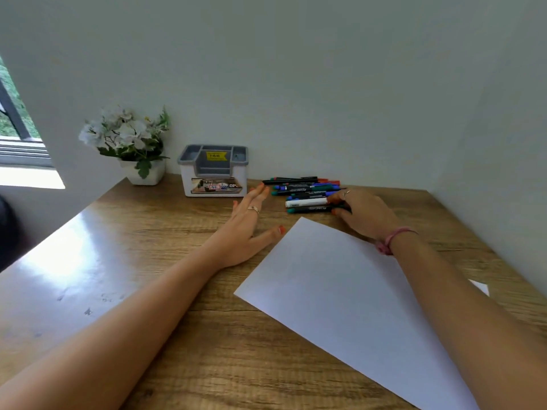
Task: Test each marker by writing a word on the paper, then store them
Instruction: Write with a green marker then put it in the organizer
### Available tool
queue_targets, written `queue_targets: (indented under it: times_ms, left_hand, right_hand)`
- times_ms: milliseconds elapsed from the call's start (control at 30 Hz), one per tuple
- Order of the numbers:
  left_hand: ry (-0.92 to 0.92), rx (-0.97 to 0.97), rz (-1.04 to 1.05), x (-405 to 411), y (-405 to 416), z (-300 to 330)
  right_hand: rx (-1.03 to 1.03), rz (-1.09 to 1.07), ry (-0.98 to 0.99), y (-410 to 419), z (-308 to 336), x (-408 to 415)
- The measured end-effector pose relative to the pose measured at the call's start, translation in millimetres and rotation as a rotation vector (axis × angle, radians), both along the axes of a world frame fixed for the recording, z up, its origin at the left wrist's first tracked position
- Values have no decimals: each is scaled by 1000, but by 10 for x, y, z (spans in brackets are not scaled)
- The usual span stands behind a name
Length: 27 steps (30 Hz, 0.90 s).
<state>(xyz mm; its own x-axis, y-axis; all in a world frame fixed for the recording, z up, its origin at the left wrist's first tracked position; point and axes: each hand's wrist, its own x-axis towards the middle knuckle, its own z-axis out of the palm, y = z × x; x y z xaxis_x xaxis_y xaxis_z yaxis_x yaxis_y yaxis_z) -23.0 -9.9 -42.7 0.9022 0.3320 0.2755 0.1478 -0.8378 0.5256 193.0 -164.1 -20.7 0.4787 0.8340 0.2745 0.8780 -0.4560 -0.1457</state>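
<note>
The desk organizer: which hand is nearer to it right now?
Left. The left hand lies open on the table, fingertips just right of the desk organizer. The right hand is farther right, touching the markers.

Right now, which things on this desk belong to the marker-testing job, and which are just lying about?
Job:
- pile of capped markers, right hand on them
- blank white paper sheet
- grey-and-white plastic organiser box

Lying about:
- white potted artificial flowers
- small white paper scrap
</note>
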Motion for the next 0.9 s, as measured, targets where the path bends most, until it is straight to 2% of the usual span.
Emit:
queue_targets:
  times_ms: [167,400,467,533,633,700,733,800,900]
  left_hand:
    - [-48,-76,27,-8,-6,19]
    - [-87,-40,24,-35,-58,58]
    - [-91,-32,26,-45,-71,62]
    - [-111,-23,30,-57,-91,75]
    - [-191,-11,37,-60,-156,117]
    - [-226,-57,30,-43,-228,155]
    - [-231,-97,19,-31,-264,178]
    - [-230,-147,1,-19,-333,228]
    - [-234,-78,-14,-15,-370,268]
  right_hand:
    - [-97,-33,-153,54,-47,-9]
    - [-164,-63,-369,35,-116,-11]
    - [-126,-54,-330,61,-68,-52]
    - [34,-14,-79,87,68,-158]
    - [302,86,562,110,291,-397]
    - [381,189,960,110,381,-583]
    - [411,252,1094,112,403,-649]
    - [433,339,1223,106,445,-737]
    - [394,438,1273,88,489,-818]
